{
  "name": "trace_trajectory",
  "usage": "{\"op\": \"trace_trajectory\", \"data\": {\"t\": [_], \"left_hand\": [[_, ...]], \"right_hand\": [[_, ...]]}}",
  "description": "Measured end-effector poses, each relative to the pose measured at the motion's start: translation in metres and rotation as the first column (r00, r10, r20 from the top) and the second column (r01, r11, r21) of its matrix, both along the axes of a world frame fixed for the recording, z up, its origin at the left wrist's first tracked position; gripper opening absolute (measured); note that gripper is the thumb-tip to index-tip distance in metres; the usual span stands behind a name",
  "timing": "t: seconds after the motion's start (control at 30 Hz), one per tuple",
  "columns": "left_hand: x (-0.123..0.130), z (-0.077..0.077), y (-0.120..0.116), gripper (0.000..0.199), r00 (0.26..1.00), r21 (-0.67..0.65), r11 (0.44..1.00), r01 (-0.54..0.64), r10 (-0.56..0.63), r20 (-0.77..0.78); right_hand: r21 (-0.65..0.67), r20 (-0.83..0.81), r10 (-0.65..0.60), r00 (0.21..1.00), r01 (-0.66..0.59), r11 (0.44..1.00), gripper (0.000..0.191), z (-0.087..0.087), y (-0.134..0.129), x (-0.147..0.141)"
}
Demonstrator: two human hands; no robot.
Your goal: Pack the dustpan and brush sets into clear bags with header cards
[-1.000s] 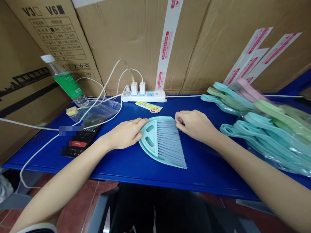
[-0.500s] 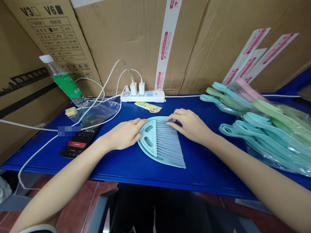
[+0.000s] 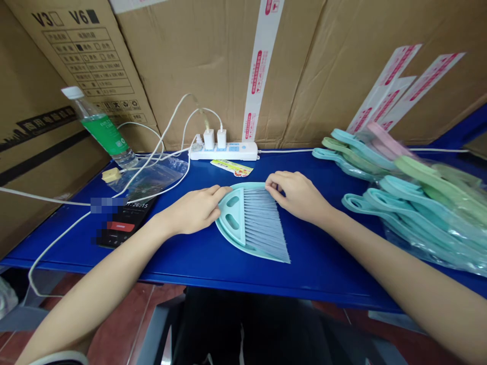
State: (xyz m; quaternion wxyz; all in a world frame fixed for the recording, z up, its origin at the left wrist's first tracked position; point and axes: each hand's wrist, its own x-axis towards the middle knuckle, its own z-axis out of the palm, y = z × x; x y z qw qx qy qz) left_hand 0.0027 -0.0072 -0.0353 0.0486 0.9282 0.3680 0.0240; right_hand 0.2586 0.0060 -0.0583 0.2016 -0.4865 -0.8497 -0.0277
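A mint-green dustpan lies flat on the blue table, with a matching hand brush nested on it. The brush's grey-blue bristles fan out to the right. My left hand is closed on the dustpan's left edge, its thumb and fingers by the brush's slotted head. At the upper right corner, my right hand pinches the dustpan's edge beside the bristle tips. Its fingers partly hide that corner.
Bagged mint, green and pink brush sets are piled on the right. Behind stand a white power strip and a yellow-green packet. A phone, white cables, a plastic bag and a tilted water bottle are on the left.
My right hand has shifted slightly right, and its thumb and fingertips have drawn together at the corner. My left hand, the dustpan and the brush have stayed nearly still.
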Motion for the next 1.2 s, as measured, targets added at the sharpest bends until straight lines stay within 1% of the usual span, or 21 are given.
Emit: {"op": "trace_trajectory", "data": {"t": [0.23,0.47,0.6,0.77,0.97,1.2], "left_hand": [[-0.0008,-0.0004,0.0005,0.047,1.0,0.006,1.0,0.009,-0.009,0.007],[-0.0001,0.0006,0.0,0.046,1.0,-0.003,1.0,0.004,-0.004,0.002],[0.0001,0.0007,-0.0002,0.046,1.0,-0.005,1.0,0.006,-0.006,0.003],[0.0001,0.0008,-0.0003,0.046,1.0,-0.006,1.0,0.0,0.0,-0.008],[0.0012,0.0013,0.0003,0.048,1.0,-0.03,1.0,-0.01,0.009,-0.02],[0.0002,-0.0002,0.001,0.047,1.0,-0.029,1.0,-0.003,0.003,-0.003]], "right_hand": [[-0.008,-0.002,-0.018,1.0,0.018,1.0,0.02,-0.0021,0.0001,0.0025],[-0.035,-0.036,-0.033,0.999,0.032,0.999,0.017,0.0024,0.0022,0.006],[-0.015,-0.056,-0.029,0.998,0.028,0.999,0.018,0.0032,0.0024,0.0061],[0.029,-0.006,-0.008,1.0,0.008,1.0,0.018,0.0004,0.0042,0.0075],[0.019,0.03,0.012,0.999,-0.013,1.0,0.017,-0.0017,0.0061,0.0089],[0.016,0.055,0.003,0.998,-0.004,1.0,0.017,-0.0026,0.0058,0.0084]]}}
